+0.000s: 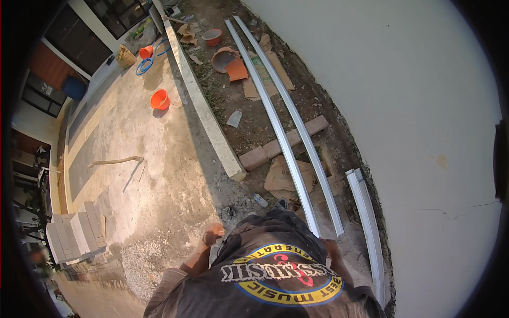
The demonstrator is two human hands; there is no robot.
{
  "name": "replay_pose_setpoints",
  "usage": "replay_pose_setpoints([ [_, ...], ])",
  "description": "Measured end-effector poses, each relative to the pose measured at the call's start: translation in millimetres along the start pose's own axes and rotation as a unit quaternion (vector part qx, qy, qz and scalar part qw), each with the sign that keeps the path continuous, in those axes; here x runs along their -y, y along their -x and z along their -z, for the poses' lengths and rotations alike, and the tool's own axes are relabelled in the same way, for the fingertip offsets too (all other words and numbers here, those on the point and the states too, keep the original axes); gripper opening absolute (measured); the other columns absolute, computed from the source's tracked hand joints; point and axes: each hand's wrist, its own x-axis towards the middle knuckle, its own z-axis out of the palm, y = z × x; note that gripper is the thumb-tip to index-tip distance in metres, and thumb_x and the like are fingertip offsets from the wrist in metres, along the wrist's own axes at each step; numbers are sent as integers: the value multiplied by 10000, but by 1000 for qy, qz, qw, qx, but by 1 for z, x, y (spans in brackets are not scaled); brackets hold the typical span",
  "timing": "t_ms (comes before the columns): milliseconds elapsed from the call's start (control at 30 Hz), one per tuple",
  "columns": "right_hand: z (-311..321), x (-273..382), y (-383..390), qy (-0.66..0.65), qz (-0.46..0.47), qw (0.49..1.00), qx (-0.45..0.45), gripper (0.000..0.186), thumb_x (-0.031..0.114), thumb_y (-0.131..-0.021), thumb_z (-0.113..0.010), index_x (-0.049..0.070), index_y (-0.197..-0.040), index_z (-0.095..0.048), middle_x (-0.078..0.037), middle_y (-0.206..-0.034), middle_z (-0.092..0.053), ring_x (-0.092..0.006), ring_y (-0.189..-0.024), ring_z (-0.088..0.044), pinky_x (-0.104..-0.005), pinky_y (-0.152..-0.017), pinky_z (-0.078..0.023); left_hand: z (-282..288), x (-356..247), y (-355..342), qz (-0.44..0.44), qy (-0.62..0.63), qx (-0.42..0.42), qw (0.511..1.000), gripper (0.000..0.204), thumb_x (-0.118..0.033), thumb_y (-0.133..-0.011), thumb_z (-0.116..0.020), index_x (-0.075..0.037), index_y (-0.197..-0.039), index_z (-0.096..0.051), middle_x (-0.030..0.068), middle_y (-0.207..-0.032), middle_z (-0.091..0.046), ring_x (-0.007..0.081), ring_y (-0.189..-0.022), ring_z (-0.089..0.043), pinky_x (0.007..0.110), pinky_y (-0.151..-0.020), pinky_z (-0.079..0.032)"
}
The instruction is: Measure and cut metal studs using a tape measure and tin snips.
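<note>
My left hand [213, 233] is raised beside my black printed shirt [275, 270] with its fingers curled into a loose fist, and I see nothing clearly in it. Only part of my right hand [334, 250] shows past the shirt. It is low, close to the near ends of two long silvery metal channels [281, 132] that lie side by side along the dirt strip. Whether it touches them is hidden. A shorter white channel [367, 222] lies along the foot of the wall.
A white wall [403, 106] is on the right. Bricks [281, 144] lie under the channels, with cardboard [281, 177] nearby. A concrete curb [207, 114] borders the paved yard. Also here: orange buckets [159, 99], a blue hose [151, 62], terracotta pots [225, 58], grey blocks [74, 234], a stick [114, 160].
</note>
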Motion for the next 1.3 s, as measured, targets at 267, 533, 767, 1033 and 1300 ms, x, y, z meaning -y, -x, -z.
replay_pose_setpoints([
  [267,-9,170,-18,86,241,965,53,512,350,-819,-780,-28,-1156,-703,-142,-990,-738,-215,-853,-680,-362,-766,-524,-75,-137,10,-102,-53,-125,985,308,-239,-939,-651,-3,-1137,-652,67,-875,-667,165,-713,-660,292,-601,-513],
  [533,-73,316,60,173,515,839,45,688,333,-789,-777,7,-1353,-555,-229,-1091,-682,-320,-964,-672,-403,-872,-522,-207,-326,69,-336,-155,98,924,447,-217,-950,-671,73,-1282,-594,103,-994,-706,142,-832,-653,283,-749,-529],
  [767,-101,366,100,158,535,826,83,854,210,-767,-776,11,-1486,-360,-208,-1163,-610,-305,-1008,-628,-406,-904,-506,-283,-352,22,-181,-163,377,894,446,-273,-912,-736,54,-1204,-652,74,-972,-685,124,-784,-628,258,-702,-517],
  [1033,-111,396,60,190,446,868,111,869,196,-781,-767,14,-1504,-320,-203,-1120,-609,-314,-990,-622,-416,-904,-499,-285,-390,-52,-111,-222,425,871,322,-187,-797,-827,28,-969,-658,61,-754,-659,112,-603,-613,273,-507,-492],
  [1300,-18,294,3,243,313,918,25,743,139,-753,-793,29,-1390,-427,-161,-974,-655,-313,-918,-660,-405,-849,-520,-219,-487,-111,-158,-179,235,942,233,-61,-753,-821,-22,-862,-619,39,-761,-632,134,-614,-639,276,-556,-558],
])
